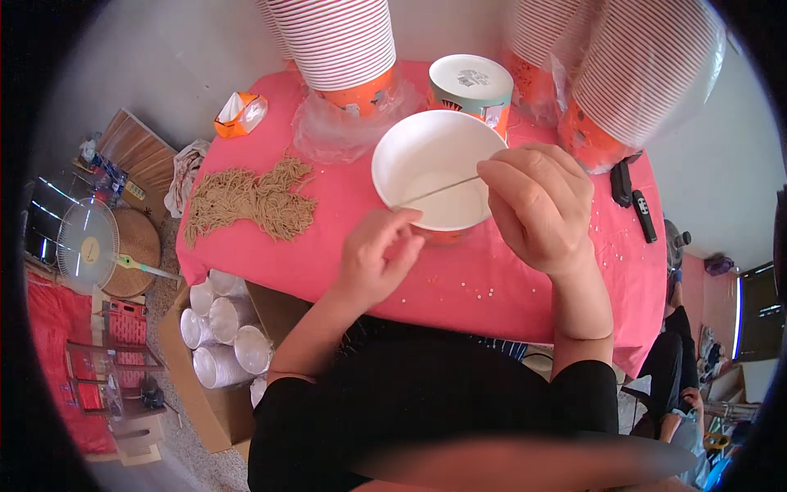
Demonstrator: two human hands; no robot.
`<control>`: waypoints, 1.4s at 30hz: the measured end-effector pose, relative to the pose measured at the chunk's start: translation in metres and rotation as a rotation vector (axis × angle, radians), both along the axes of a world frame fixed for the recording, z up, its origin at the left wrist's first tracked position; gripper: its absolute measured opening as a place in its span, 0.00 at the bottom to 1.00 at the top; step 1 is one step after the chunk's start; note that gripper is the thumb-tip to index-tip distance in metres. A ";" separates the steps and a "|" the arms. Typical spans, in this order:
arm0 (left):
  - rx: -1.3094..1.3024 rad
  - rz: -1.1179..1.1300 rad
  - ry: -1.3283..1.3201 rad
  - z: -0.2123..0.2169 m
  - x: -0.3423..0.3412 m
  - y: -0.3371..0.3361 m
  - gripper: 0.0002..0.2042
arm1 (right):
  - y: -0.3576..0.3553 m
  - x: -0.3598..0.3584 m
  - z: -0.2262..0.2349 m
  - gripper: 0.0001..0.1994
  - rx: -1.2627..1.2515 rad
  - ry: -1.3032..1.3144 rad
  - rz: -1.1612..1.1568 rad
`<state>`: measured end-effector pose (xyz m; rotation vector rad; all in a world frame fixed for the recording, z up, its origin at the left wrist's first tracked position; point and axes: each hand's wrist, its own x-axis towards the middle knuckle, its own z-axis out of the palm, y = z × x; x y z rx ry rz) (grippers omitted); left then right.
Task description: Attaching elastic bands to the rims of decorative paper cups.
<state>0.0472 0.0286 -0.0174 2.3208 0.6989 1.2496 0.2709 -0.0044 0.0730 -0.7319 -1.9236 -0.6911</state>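
A white-lined paper bucket (410,168) with an orange outside stands upright in front of me. My right hand (541,201) is raised over its right side, pinching one end of a thin tan cord (447,189). The cord stretches taut across the bucket's mouth to the near left rim. There my left hand (377,254) touches the rim with its fingertips, thumb and forefinger apart. Whether the cord passes through the bucket wall at that spot is hidden by the fingers. A heap of similar tan cords (250,201) lies on the pink-covered table (344,283) to the left.
Nested bucket stacks (340,41) stand at the back, with more bagged stacks (648,74) at the right. An upside-down bucket (471,78) sits behind mine. Small white dots are scattered about. A black-handled tool (643,216) lies right. A carton of plastic-wrapped white cups (221,320) stands lower left.
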 end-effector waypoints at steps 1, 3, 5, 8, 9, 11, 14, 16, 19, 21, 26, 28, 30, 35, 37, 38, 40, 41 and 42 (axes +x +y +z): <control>-0.039 0.055 -0.028 0.001 -0.003 0.004 0.10 | -0.001 0.002 0.001 0.16 0.001 0.001 -0.002; -0.123 0.128 -0.031 0.001 -0.013 0.022 0.06 | 0.000 0.004 0.002 0.16 0.029 -0.011 -0.025; -0.211 0.202 -0.028 0.009 -0.018 0.036 0.04 | -0.001 0.007 0.004 0.16 0.032 -0.004 -0.042; -0.241 0.246 -0.046 0.014 -0.024 0.055 0.06 | -0.005 0.010 0.006 0.16 0.006 0.038 -0.059; -0.240 0.250 -0.046 0.015 -0.024 0.060 0.06 | -0.007 0.010 0.007 0.15 -0.022 0.075 -0.061; -0.304 0.184 -0.120 0.018 -0.023 0.072 0.10 | -0.013 0.007 0.012 0.15 -0.071 0.142 -0.036; -0.307 0.238 -0.076 0.019 -0.023 0.087 0.12 | -0.019 0.005 0.014 0.12 -0.277 0.358 0.142; -0.346 0.254 -0.096 0.019 -0.022 0.094 0.11 | -0.018 0.004 0.011 0.10 -0.378 0.485 0.222; -0.305 0.254 -0.116 0.022 -0.020 0.094 0.10 | -0.018 0.006 0.011 0.06 -0.571 0.675 0.414; -0.143 0.329 -0.160 0.036 -0.014 0.075 0.09 | -0.017 0.009 0.010 0.04 -0.757 0.799 0.653; -0.583 -0.416 -0.343 0.055 0.001 0.005 0.13 | -0.018 -0.004 0.003 0.04 -0.852 0.816 0.842; -0.852 -0.625 -0.375 0.059 0.007 -0.015 0.15 | -0.019 -0.010 0.001 0.05 -0.957 0.878 0.946; -0.846 -0.692 -0.331 0.050 0.008 -0.014 0.12 | -0.015 -0.007 0.000 0.05 -0.942 0.851 0.932; -0.741 -0.427 -0.373 0.045 -0.011 -0.015 0.08 | 0.007 0.014 -0.001 0.06 -0.721 1.004 0.904; -0.709 -0.352 -0.369 0.039 -0.020 -0.013 0.08 | 0.015 0.022 -0.005 0.06 -0.713 1.034 0.896; -0.675 -0.278 -0.365 0.038 -0.024 -0.013 0.08 | 0.018 0.024 -0.006 0.07 -0.691 1.059 0.903; -0.604 -0.223 -0.349 0.036 -0.031 -0.010 0.07 | 0.020 0.026 -0.006 0.07 -0.665 1.087 0.906; -0.540 -0.138 -0.314 0.034 -0.035 -0.009 0.06 | 0.021 0.025 -0.006 0.07 -0.669 1.106 0.879; -0.476 -0.054 -0.279 0.033 -0.038 -0.009 0.05 | 0.022 0.024 -0.006 0.06 -0.673 1.126 0.851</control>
